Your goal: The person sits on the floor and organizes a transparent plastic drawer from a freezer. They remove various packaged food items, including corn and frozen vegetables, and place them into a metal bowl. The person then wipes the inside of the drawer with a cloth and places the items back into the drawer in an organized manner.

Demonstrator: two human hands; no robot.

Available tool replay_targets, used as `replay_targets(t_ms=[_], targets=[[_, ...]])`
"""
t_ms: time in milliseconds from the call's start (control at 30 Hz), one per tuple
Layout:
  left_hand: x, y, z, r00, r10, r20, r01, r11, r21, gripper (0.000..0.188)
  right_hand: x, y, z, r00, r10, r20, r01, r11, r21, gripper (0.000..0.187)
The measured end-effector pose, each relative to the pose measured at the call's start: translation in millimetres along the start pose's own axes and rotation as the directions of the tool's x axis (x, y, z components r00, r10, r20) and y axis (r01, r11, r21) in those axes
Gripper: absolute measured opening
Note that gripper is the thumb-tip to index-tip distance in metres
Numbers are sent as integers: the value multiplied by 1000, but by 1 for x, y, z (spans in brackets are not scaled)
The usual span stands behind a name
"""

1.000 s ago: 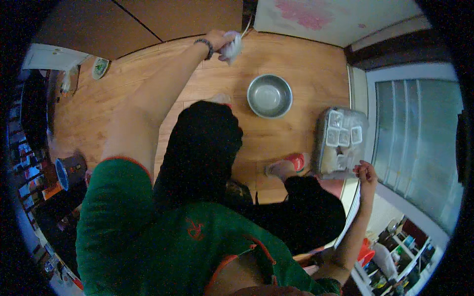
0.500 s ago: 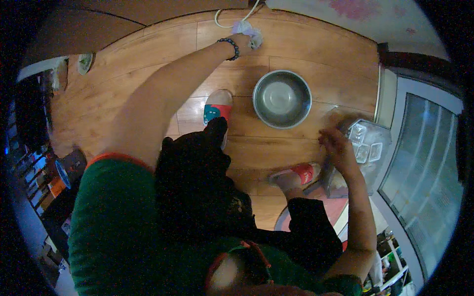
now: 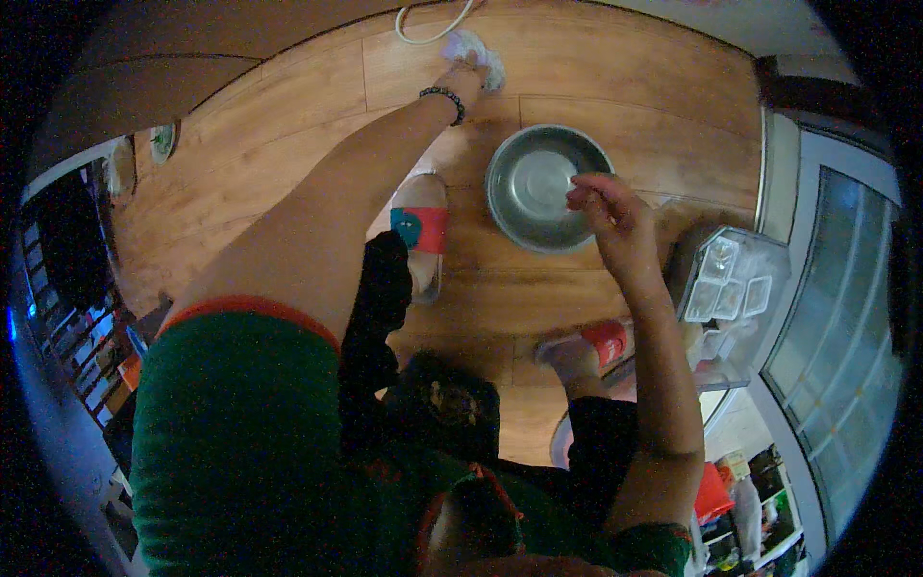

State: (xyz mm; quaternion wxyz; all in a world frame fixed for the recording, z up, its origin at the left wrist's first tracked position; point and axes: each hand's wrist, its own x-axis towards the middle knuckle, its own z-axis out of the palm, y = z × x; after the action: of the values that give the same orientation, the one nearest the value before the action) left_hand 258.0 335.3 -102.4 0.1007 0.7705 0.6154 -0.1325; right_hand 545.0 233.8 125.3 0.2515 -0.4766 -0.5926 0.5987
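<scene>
My left hand [image 3: 466, 81], with a dark bead bracelet at the wrist, reaches far forward to the floor. Its fingers are closed on a crumpled pale cloth [image 3: 468, 45], whitish with a lavender tint. A round metal basin [image 3: 519, 219] rests on the floor, nearer to me than the cloth. Over its right rim is my right hand [image 3: 620, 226], fingers loosely bent and apart, nothing visible in them. Whether it touches the rim I cannot tell.
My slippered feet stand on the wooden floor [image 3: 481, 288], by a red slipper [image 3: 606, 343] and a red-and-teal one [image 3: 419, 229]. At right, a clear bin [image 3: 678, 260] holds several plastic trays [image 3: 718, 260] near a glazed door [image 3: 832, 298]. A white cord [image 3: 423, 40] lies ahead.
My right hand has moved from beside the clear bin leftward to the basin's right rim. My left hand keeps hold of the cloth. The view has shifted slightly.
</scene>
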Motion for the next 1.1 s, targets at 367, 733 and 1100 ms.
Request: replay_targets(t_ms=[367, 733, 1100], targets=[[-23, 61, -27, 978, 205, 40, -86, 567, -819, 39, -8, 9, -8, 993, 72, -94, -56, 984, 171, 16], [-11, -3, -58, 936, -191, -295, 36, 887, -460, 38, -8, 35, -32, 979, 99, -178, -67, 982, 178, 16], [-75, -16, 13, 976, 45, 214, 35, 934, -356, 45, 10, 19, -30, 988, 84, -131, -57, 978, 200, 14]])
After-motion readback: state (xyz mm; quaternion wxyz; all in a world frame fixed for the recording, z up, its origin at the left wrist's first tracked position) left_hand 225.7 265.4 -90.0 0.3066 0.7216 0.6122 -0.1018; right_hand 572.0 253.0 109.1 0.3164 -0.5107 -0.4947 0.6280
